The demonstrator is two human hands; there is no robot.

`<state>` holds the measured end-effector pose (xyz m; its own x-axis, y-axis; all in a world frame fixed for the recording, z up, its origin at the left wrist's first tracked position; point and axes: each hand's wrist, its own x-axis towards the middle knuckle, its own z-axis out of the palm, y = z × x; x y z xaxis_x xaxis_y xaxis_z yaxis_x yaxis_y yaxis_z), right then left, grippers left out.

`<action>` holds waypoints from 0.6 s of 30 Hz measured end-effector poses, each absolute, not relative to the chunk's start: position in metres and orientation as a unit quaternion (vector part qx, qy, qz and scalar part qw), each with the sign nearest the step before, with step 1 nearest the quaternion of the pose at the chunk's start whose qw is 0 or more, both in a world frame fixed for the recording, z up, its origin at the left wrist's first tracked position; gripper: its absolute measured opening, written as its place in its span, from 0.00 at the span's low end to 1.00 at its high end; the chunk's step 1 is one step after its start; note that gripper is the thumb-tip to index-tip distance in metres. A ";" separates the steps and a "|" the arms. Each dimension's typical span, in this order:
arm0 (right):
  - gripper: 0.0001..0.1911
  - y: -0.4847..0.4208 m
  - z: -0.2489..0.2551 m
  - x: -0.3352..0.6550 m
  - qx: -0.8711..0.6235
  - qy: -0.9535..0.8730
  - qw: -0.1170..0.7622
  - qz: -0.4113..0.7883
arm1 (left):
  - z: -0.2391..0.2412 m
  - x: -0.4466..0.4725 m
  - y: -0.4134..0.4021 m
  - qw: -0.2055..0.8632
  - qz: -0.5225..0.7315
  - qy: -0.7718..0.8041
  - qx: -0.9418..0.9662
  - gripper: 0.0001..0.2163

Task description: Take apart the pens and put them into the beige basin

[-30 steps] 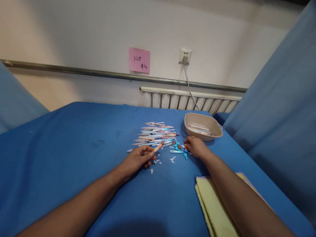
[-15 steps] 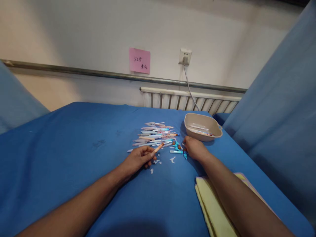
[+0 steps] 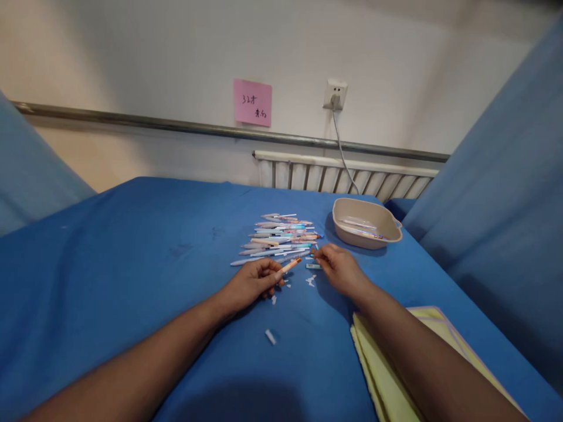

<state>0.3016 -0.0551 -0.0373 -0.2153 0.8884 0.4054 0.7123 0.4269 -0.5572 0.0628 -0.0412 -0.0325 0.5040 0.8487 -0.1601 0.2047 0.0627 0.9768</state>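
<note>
An orange pen barrel (image 3: 290, 265) is pinched between the thumb and fingers of my left hand (image 3: 257, 278), its darker end pointing right. My right hand (image 3: 336, 264) is just across from that end, fingertips closed on a small brown pen part (image 3: 313, 252), partly hidden. Behind both hands lies a spread of pens and pen parts (image 3: 281, 237) in pale, pink and turquoise. A turquoise tube (image 3: 312, 266) shows below my right fingertips. Small white scraps (image 3: 311, 281) lie between the hands, and a white cylindrical piece (image 3: 270, 336) rests nearer to me.
A beige basin (image 3: 367, 243) with some pens inside stands at the back right. Under my right forearm is a folded yellow towel (image 3: 373, 363). Blue cloth (image 3: 109, 281) covers the surface. Behind are a radiator (image 3: 308, 176), metal rail and plugged-in cord; blue curtains hang at both sides.
My right hand has moved left from the small turquoise and brown parts toward the pen barrel in my left hand. A white cylindrical piece now lies on the cloth in front.
</note>
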 end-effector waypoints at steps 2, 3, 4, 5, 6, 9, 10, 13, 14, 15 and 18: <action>0.06 -0.066 -0.034 0.293 -0.514 -0.785 0.322 0.126 | -0.033 0.064 -0.040 0.592 0.292 0.430 0.617 0.13; 0.06 -0.076 -0.031 0.286 -0.496 -0.796 0.318 0.140 | -0.034 0.065 -0.040 0.585 0.314 0.434 0.609 0.13; 0.06 -0.088 -0.026 0.276 -0.470 -0.811 0.312 0.158 | -0.034 0.065 -0.039 0.580 0.338 0.436 0.600 0.13; 0.05 -0.102 -0.021 0.264 -0.429 -0.830 0.307 0.179 | -0.035 0.065 -0.039 0.577 0.359 0.435 0.591 0.13; 0.06 -0.117 -0.015 0.251 -0.383 -0.854 0.292 0.194 | -0.035 0.065 -0.038 0.573 0.378 0.437 0.581 0.13; 0.10 -0.159 -0.006 0.211 -0.257 -0.926 0.214 0.176 | -0.037 0.065 -0.037 0.578 0.396 0.433 0.567 0.12; 0.10 -0.167 -0.007 0.200 -0.232 -0.943 0.183 0.152 | -0.037 0.064 -0.037 0.580 0.398 0.431 0.565 0.11; 0.03 -0.173 -0.017 0.182 -0.223 -0.965 0.113 0.080 | -0.039 0.063 -0.036 0.581 0.401 0.426 0.566 0.11; 0.03 -0.170 -0.021 0.181 -0.218 -0.969 0.093 0.070 | -0.039 0.062 -0.036 0.580 0.402 0.425 0.567 0.11; 0.04 -0.167 -0.024 0.180 -0.216 -0.971 0.079 0.060 | -0.040 0.062 -0.036 0.580 0.401 0.425 0.567 0.11; 0.04 -0.160 -0.031 0.178 -0.214 -0.974 0.076 0.020 | -0.040 0.061 -0.037 0.580 0.398 0.424 0.570 0.11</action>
<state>0.1779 -0.1602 -0.0311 -0.8966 0.4203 0.1391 0.4144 0.9074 -0.0704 0.0610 -0.0368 -0.0396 0.3230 0.9457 -0.0372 0.0219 0.0318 0.9993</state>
